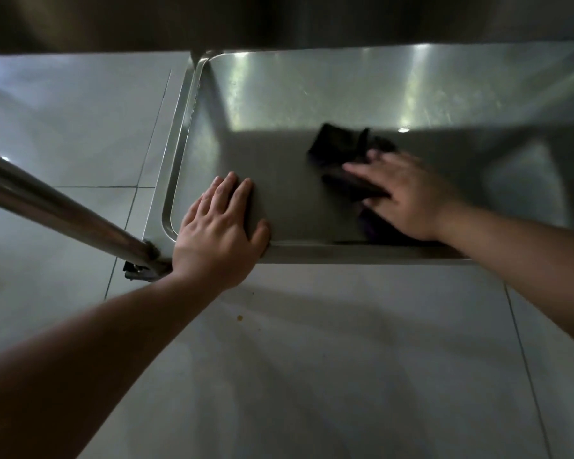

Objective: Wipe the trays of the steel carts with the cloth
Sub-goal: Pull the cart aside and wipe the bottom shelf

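The lowest steel tray (312, 94) of a cart lies close to the floor in front of me. On its bottom lies a dark cloth (338, 150), and my right hand (408, 197) presses flat on it with straight fingers; the hand is blurred. My left hand (219, 226) rests flat on the tray near its front left corner, fingers straight, the thumb along the front rim.
A slanted steel leg (57, 207) of the cart runs down to a caster (136, 270) at the tray's front left corner. The underside of a higher shelf (279, 18) hangs dark across the top. Pale floor tiles (345, 359) surround the cart.
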Motion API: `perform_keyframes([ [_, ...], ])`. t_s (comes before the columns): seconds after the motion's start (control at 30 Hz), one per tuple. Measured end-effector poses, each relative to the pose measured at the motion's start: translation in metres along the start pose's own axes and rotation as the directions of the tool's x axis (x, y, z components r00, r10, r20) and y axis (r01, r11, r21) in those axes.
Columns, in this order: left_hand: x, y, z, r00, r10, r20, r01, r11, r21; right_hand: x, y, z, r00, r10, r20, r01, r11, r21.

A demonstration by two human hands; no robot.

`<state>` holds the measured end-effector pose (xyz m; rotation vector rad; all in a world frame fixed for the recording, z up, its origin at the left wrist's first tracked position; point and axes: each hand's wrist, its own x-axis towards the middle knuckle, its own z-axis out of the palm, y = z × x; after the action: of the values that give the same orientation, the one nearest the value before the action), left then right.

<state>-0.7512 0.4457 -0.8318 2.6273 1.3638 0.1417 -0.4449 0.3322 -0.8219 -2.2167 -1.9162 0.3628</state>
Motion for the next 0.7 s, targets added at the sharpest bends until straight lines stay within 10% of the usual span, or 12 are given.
perform_keyframes([
  [0.23,0.001,0.005,-0.002,1.000,-0.022,0.011,0.022,1.000,0.004,-0.019,0.026,-0.001,0.861,0.468,-0.198,-0.471,0.881,0.036],
  [0.43,0.003,0.006,-0.007,0.994,-0.001,0.109,-0.003,0.999,0.037,-0.037,-0.038,0.016,0.995,0.071,-0.070,-0.078,0.992,-0.098],
  [0.7,0.000,0.014,-0.021,0.972,-0.020,0.233,-0.015,0.989,0.149,-0.060,-0.070,0.028,0.932,-0.339,-0.127,0.312,0.930,-0.192],
])
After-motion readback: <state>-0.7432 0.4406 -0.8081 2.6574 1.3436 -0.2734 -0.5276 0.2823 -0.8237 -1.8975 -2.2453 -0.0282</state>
